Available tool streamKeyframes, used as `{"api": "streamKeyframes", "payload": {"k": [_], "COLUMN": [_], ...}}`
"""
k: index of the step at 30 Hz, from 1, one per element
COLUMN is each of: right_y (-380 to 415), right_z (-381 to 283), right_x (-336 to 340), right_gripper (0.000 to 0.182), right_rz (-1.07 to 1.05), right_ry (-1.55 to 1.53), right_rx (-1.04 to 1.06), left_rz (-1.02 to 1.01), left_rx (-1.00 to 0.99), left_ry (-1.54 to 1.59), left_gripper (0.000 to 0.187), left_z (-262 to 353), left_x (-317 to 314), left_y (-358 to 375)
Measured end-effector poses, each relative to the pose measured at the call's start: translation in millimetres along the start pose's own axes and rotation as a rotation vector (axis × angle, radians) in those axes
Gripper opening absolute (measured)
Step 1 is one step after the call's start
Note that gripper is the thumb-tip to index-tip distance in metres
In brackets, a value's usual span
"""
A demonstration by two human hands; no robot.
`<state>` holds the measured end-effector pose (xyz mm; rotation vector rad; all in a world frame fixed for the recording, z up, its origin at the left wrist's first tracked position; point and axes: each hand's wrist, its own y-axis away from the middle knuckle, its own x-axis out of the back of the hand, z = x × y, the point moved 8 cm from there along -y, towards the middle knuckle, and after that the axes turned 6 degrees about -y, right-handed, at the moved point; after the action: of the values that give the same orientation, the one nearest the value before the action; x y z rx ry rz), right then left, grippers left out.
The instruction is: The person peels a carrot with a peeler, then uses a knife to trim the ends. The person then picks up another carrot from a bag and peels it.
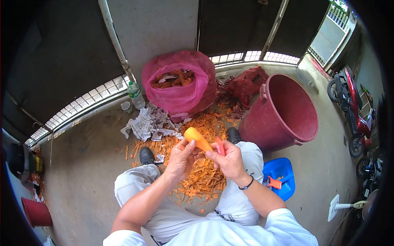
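Note:
A thick, pale-orange peeled carrot (198,139) points up and away from me, its blunt end toward the pink sack. My left hand (180,158) is closed around its side, with the thumb along it. In my right hand (230,159) is the red handle of a small knife (221,146); its blade seems to point away from me and is hard to make out. The right fingertips are at the carrot's near end. Below both hands, orange peelings (205,178) lie heaped on the floor between my shoes.
A pink mesh sack (180,100) full of peelings stands ahead, beside crumpled paper (147,121) and a plastic bottle (135,95). To the right are a large maroon bin (262,123), a red net sack (246,84) and a blue basin (289,186) with an orange-handled tool (274,183). Motorbikes (353,106) stand farther right.

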<state>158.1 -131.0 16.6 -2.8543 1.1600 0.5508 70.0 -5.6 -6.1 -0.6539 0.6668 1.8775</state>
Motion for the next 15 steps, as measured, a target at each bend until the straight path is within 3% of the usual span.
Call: {"api": "streamKeyframes", "payload": {"k": [3,4,9,11,15], "right_y": [4,2,-11,2,12], "right_z": [2,-12,-63,-98,-111], "right_x": [1,2,19,-8,-28], "right_gripper": [0.025,0.033,0.036,0.032,0.028], "right_rz": [-0.062,-0.004,-0.034,-0.232,-0.351], "right_ry": [0.177,0.165,0.427,0.723,0.908], "right_rx": [0.001,0.131,0.249,0.565,0.521], "left_rz": [0.010,-0.020,-0.044,-0.047,-0.050], "left_rx": [-0.117,-0.117,-0.102,-0.124,-0.202], "left_ry": [-0.154,-0.178,-0.244,-0.302,-0.198], "left_gripper": [0.048,0.051,0.055,0.055,0.044], "left_z": [21,22,15,15,14], "left_x": [-4,-5,-5,-8,-12], "left_y": [4,4,7,8,13]}}
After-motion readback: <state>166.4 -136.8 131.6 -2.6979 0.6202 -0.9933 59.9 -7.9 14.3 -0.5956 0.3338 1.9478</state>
